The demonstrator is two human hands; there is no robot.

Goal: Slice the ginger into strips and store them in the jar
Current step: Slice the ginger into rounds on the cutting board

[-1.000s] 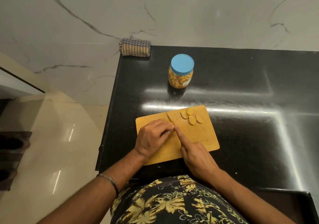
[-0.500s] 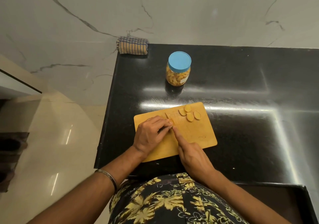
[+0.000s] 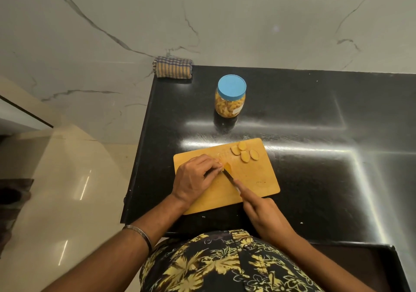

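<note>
Black counter (image 3: pixel 315 116): right hand (image 3: pixel 265 219) round knife (image 3: pixel 228 175)

A single wide-angle head camera looks steeply down from above at a black counter (image 3: pixel 315 156) filling the frame's right half, with floor lower left and the wearer's shirt (image 3: pixel 225 264) at the bottom edge.

Glossy black stone counter (image 3: pixel 315 116); matt wooden board (image 3: pixel 254 179); clear jar (image 3: pixel 229 104), plastic lid; woven cloth (image 3: pixel 172 67).
</note>
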